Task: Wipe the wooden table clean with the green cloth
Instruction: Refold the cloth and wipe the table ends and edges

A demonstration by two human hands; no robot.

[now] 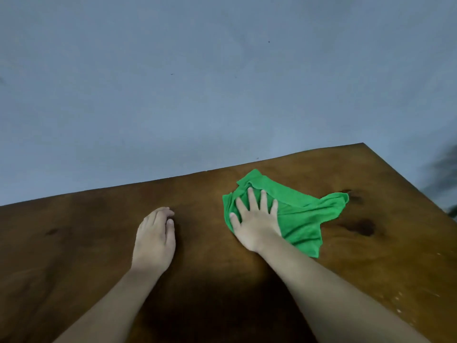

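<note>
A crumpled green cloth [299,214] lies on the brown wooden table [99,243], right of the middle and near the far edge. My right hand [254,219] presses flat on the cloth's left part with its fingers spread. My left hand [155,233] rests on the bare wood to the left of the cloth, fingers curled under and holding nothing. The cloth's right corner trails out toward a dark stain [363,227].
A grey wall [197,82] rises right behind the table's far edge. The table's right corner [363,143] is in view, with a blurred dark shape [442,174] beyond it. Pale specks [398,299] mark the wood at the lower right.
</note>
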